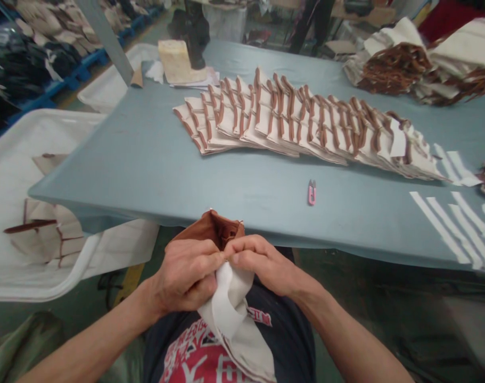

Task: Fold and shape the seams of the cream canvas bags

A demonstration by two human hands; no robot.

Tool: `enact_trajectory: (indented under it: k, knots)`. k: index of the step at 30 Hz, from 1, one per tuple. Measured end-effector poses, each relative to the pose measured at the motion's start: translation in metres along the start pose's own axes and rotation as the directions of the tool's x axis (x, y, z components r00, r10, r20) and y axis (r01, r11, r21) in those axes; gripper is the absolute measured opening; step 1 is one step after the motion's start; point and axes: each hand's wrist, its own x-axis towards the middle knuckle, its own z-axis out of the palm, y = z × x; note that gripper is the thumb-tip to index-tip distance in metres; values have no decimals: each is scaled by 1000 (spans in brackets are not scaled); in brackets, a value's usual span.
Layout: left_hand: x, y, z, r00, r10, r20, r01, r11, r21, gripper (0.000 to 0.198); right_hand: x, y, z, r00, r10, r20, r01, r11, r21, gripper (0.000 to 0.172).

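Note:
Both hands meet in front of my body at the table's near edge, gripping one fabric piece (242,335) that is cream with a brown part (194,231). My left hand (188,271) is closed around the bunched cloth on its left. From the right, my right hand (262,260) pinches the same cloth, its fingertips against those of the left. The brown part opens upward beyond my knuckles, and the cream part hangs down over my shirt. What lies between the pinched fingertips is hidden. Pink thread snips (312,192) lie apart on the table, ahead and to the right.
A long overlapping row of cream fabric pieces with brown edging (290,117) spans the blue table (126,149). White strips (445,229) lie at right, with fabric stacks (394,58) behind. White bins (66,287) holding similar pieces stand left, beside a metal post (106,40).

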Motion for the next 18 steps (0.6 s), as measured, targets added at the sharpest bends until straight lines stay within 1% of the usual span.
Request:
enact_trajectory:
  k: [1, 2, 3, 4, 5, 6, 7, 8, 9, 11, 13, 15, 16, 17, 18]
  knots:
    - [-3, 0, 0, 1000, -12, -2, 12, 1000, -10, 18, -2, -3, 1, 1000, -19, -2, 19, 997, -77, 14]
    - [-5, 0, 0, 1000, -16, -13, 16, 1000, -18, 18, -5, -8, 2, 998, -63, -15, 59, 979, -196, 14]
    - [-6, 2, 0, 999, -19, -29, 18, 1000, -22, 20, -8, -12, 2, 991, -132, -30, 113, 931, -348, 15]
    - [-6, 6, -2, 999, -21, -44, 20, 1000, -20, 23, -12, -16, 1, 976, -214, -30, 169, 842, -512, 18]
    - [-5, 9, -5, 998, -35, -53, 34, 999, -17, 24, -15, -20, 1, 955, -296, -8, 219, 721, -657, 21]
    - [-4, 13, -8, 997, -65, -52, 64, 998, -22, 25, -19, -24, 0, 930, -366, 38, 264, 591, -763, 23]
    - [-1, 17, -12, 993, -116, -30, 115, 993, -40, 24, -22, -27, -1, 904, -417, 93, 303, 473, -827, 25]
    - [2, 20, -17, 986, -168, 7, 168, 983, -74, 20, -24, -29, -2, 885, -443, 143, 331, 385, -862, 25]
    - [6, 22, -21, 975, -216, 60, 222, 968, -118, 18, -26, -31, -3, 873, -452, 181, 350, 322, -880, 26]
    - [14, 25, -27, 947, -267, 179, 301, 933, -197, 32, -29, -33, -4, 855, -464, 231, 374, 243, -895, 27]
    - [21, 26, -31, 924, -264, 276, 332, 912, -239, 42, -30, -36, -3, 831, -484, 275, 406, 189, -894, 26]
    - [24, 28, -32, 907, -243, 344, 340, 905, -256, 41, -32, -39, -2, 798, -515, 313, 435, 133, -891, 26]
    - [25, 29, -32, 905, -224, 360, 325, 912, -250, 40, -34, -39, -1, 786, -528, 321, 435, 104, -894, 27]
    - [24, 30, -32, 911, -201, 359, 292, 930, -222, 39, -35, -40, -1, 779, -538, 322, 428, 81, -900, 28]
    - [23, 31, -32, 927, -166, 336, 233, 958, -170, 38, -36, -39, -2, 777, -543, 319, 418, 65, -906, 29]
